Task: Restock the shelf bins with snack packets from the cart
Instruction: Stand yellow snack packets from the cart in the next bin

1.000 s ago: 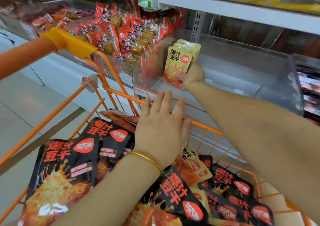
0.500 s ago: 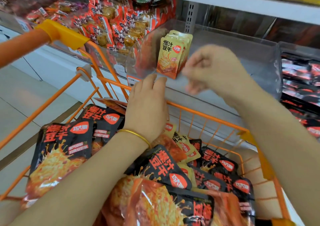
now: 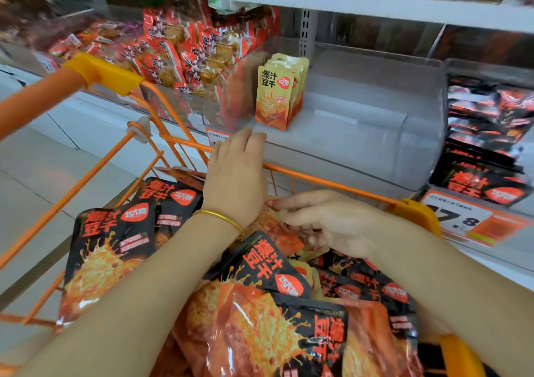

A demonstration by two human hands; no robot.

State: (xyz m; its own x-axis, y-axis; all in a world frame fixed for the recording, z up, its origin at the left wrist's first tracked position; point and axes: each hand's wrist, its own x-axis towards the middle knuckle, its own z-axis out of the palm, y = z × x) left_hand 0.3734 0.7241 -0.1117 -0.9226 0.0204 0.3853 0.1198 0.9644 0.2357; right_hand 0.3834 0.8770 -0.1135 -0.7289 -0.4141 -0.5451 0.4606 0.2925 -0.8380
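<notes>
Grips wide and empty: right hand touches packets heaped in the cart, left hand hovers near its far rim. Small yellow ones, likely gathered squarely, should stand beside the row at the left of the shelf bin.

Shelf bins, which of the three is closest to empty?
The middle bin: only a few yellow packets stand at its left end; the left bin is heaped with red packets, the right bin with black packets.
</notes>
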